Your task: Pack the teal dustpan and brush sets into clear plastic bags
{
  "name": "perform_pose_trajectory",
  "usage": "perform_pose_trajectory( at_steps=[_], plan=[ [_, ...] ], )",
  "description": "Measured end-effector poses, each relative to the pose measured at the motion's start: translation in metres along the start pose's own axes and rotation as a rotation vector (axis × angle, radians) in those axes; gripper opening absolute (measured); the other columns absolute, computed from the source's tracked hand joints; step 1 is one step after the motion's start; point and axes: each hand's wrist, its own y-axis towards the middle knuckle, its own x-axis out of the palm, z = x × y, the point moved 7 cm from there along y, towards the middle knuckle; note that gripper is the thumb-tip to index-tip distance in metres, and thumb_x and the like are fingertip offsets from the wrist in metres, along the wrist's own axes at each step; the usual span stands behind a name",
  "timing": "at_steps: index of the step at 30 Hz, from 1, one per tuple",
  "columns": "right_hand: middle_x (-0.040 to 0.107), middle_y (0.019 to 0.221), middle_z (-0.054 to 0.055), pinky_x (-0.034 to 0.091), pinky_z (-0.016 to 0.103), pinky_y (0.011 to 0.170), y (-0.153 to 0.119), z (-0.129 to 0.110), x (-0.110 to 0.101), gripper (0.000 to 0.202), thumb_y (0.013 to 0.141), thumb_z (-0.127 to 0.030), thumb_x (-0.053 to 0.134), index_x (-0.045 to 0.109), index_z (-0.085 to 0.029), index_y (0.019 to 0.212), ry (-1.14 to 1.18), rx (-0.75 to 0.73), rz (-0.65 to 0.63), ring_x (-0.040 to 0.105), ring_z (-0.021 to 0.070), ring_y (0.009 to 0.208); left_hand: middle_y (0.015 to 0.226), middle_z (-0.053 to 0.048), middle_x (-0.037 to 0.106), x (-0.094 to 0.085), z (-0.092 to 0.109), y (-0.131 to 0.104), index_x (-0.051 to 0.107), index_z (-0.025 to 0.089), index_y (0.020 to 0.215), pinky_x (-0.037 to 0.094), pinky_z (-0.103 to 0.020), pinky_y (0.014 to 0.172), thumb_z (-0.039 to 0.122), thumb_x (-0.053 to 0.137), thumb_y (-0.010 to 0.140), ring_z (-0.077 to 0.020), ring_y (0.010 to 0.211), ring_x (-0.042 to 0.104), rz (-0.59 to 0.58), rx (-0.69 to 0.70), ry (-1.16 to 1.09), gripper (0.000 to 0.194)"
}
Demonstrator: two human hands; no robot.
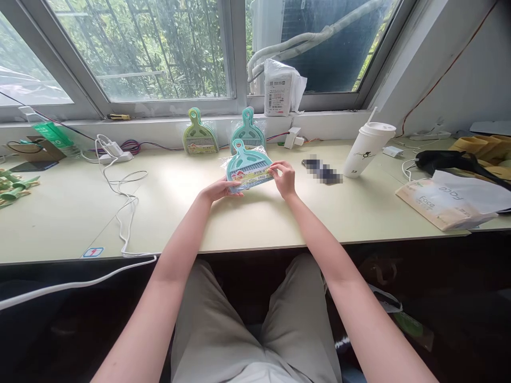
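Between my hands, just above the desk, is a teal dustpan and brush set (248, 166) in clear plastic wrap with a printed label. My left hand (221, 190) grips its lower left corner, thumb on the front. At its right edge, my right hand (283, 178) pinches the wrap or label edge between thumb and fingers. Behind it, a second teal dustpan set (248, 127) leans upright against the wall below the window, partly covered by the held one. A green dustpan set (199, 133) leans there too, further left.
White cables (126, 207) and a power strip (115, 157) lie on the desk (167, 223) at left. To the right are a blurred dark object (322, 170), a white cup with a straw (365, 151) and a tissue pack (443, 205). A wrapped white package (279, 90) stands on the sill.
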Motion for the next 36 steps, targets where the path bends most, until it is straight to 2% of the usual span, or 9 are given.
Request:
perform_pose_trajectory(
  at_steps=[2,5,9,13,18,23,31,33,36],
  plan=[
    [0.063,0.121,0.011,0.053,0.039,0.092,-0.001,0.009,0.004,0.011,0.086,-0.027,0.066,0.068,-0.020,0.095,0.059,0.090,0.008,0.064,0.0226,0.106,0.118,-0.017,0.069,0.001,0.000,-0.001,0.051,0.017,0.136,0.061,-0.038,0.086,0.028,0.074,0.080,-0.0215,0.084,0.073,-0.033,-0.003,0.033,0.061],
    [0.065,0.119,0.012,0.056,0.036,0.085,-0.004,0.031,0.018,0.039,0.079,-0.027,0.072,0.063,-0.019,0.116,0.182,0.327,-0.062,0.067,0.0219,0.100,0.124,-0.017,0.067,-0.001,0.001,-0.002,0.048,0.020,0.139,0.061,-0.037,0.082,0.036,0.073,0.081,-0.0192,0.076,0.073,-0.039,-0.005,0.077,0.065],
    [0.075,0.093,0.008,0.057,0.038,0.082,-0.012,0.055,0.035,0.033,0.076,-0.030,0.073,0.068,-0.014,0.105,0.348,0.591,-0.195,0.070,0.0225,0.088,0.127,-0.017,0.066,-0.001,0.006,-0.002,0.046,0.021,0.141,0.059,-0.034,0.075,0.064,0.052,0.087,-0.0227,0.081,0.074,-0.003,0.018,0.091,0.069],
    [0.075,0.099,0.010,0.058,0.035,0.074,-0.010,0.058,0.034,0.026,0.076,-0.027,0.068,0.064,-0.015,0.099,0.371,0.664,-0.062,0.071,0.0205,0.083,0.122,-0.012,0.069,-0.015,0.017,0.003,0.051,0.025,0.137,0.056,-0.033,0.079,0.067,0.057,0.081,-0.0244,0.095,0.072,0.146,0.168,0.148,0.071],
    [0.075,0.089,0.010,0.053,0.033,0.073,0.021,0.020,0.068,0.014,0.078,-0.030,0.062,0.058,-0.020,0.086,0.202,0.365,-0.131,0.069,0.0211,0.076,0.103,-0.011,0.074,-0.086,0.017,0.007,0.073,0.017,0.102,0.053,-0.031,0.076,0.048,0.070,0.075,-0.0234,0.088,0.070,0.685,0.171,0.454,0.042],
    [0.074,0.087,0.009,0.049,0.032,0.073,0.051,-0.012,0.149,0.008,0.083,-0.025,0.055,0.056,-0.021,0.090,0.086,0.225,-0.189,0.067,0.0220,0.075,0.095,-0.009,0.075,-0.170,0.024,-0.010,0.077,0.024,0.097,0.050,-0.034,0.079,0.041,0.065,0.080,-0.0271,0.093,0.068,1.016,0.032,0.764,0.027],
    [0.071,0.094,0.015,0.051,0.034,0.071,0.087,-0.022,0.287,0.027,0.093,-0.013,0.038,0.051,-0.015,0.116,-0.189,0.157,-0.312,0.068,0.0257,0.081,0.108,-0.013,0.069,-0.282,0.024,0.000,0.073,0.024,0.091,0.049,-0.037,0.082,0.035,0.060,0.086,-0.0306,0.105,0.064,1.219,0.014,0.944,0.018],
    [0.067,0.115,0.020,0.053,0.039,0.075,0.099,-0.019,0.310,0.036,0.093,-0.013,0.034,0.049,-0.016,0.126,-0.219,0.128,-0.320,0.069,0.0281,0.092,0.108,-0.013,0.067,-0.305,0.025,0.013,0.072,0.024,0.091,0.049,-0.038,0.082,0.034,0.060,0.087,-0.0309,0.102,0.065,1.259,0.006,0.932,0.017],
    [0.036,0.154,0.024,0.055,0.048,0.084,0.119,-0.010,0.336,0.056,0.090,-0.013,0.035,0.037,-0.017,0.145,-0.289,0.105,-0.272,0.054,0.0359,0.128,0.112,-0.014,0.064,-0.330,0.030,0.032,0.070,0.023,0.095,0.049,-0.039,0.083,0.033,0.063,0.086,-0.0305,0.100,0.065,1.316,0.036,0.898,0.015]
  ],
)
